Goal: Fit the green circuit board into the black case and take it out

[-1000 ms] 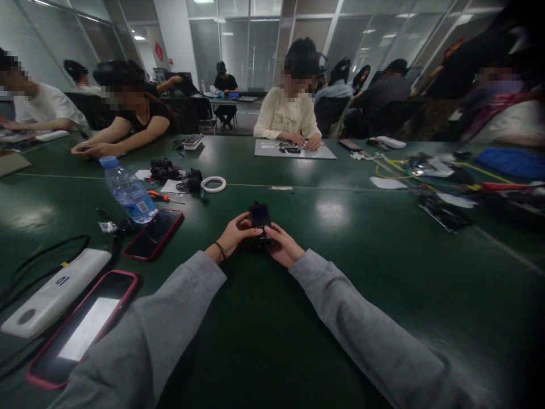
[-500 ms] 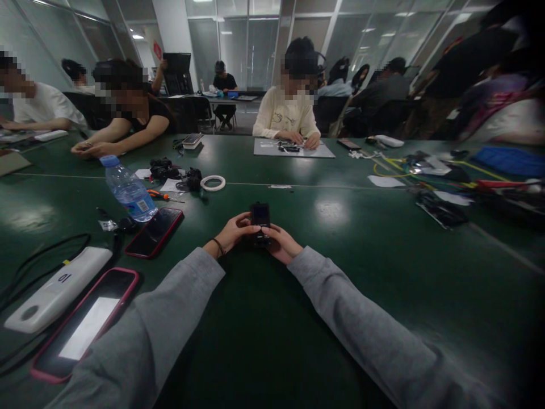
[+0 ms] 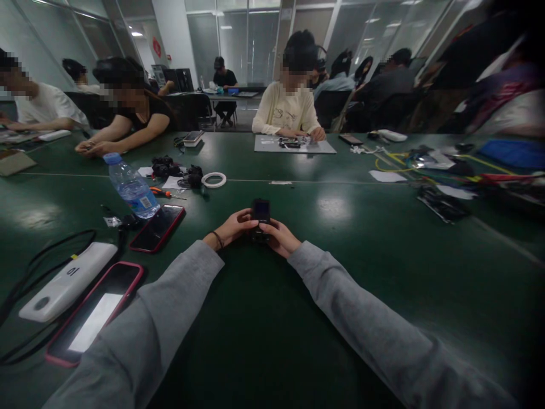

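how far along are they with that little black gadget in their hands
Done: the small black device is off the green table and gripped upright between the left hand and the right hand. In hand: fingers press on its lower body; what they do there is hidden. Left: cannot tell; no loose parts lie beside it, and the orange screwdriver lies untouched.

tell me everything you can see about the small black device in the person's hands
The small black device is a compact, dark, boxy gadget, seemingly plastic, with a faintly lit bluish face toward the camera. It stands roughly upright just above the green table. The left hand and right hand grip its lower part from either side, thumbs near its front. Finer details are too small to tell.
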A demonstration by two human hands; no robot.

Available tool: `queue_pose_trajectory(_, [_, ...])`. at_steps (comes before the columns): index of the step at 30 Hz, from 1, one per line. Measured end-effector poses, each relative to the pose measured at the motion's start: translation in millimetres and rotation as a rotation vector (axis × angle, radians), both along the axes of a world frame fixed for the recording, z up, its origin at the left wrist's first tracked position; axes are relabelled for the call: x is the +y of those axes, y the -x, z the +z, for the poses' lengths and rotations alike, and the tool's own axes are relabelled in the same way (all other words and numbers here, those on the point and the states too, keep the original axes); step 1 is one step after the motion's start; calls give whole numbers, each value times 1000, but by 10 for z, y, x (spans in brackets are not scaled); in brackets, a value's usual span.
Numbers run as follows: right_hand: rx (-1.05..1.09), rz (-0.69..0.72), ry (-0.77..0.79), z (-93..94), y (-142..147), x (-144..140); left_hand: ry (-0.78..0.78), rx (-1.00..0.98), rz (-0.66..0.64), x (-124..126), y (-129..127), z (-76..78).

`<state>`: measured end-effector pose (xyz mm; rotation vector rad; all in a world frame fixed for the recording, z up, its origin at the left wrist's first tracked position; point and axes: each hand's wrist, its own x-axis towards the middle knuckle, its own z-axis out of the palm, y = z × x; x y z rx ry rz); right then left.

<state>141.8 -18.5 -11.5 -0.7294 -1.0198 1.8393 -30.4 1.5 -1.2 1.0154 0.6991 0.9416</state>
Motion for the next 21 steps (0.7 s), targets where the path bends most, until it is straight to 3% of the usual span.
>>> queue_pose_trajectory(8, [-15, 56, 6, 69, 20, -40, -11, -27, -95, 11, 50, 15])
queue_pose_trajectory(21, [-75, 54, -9, 64, 22, -47, 37, -40, -37, -4, -5, 34])
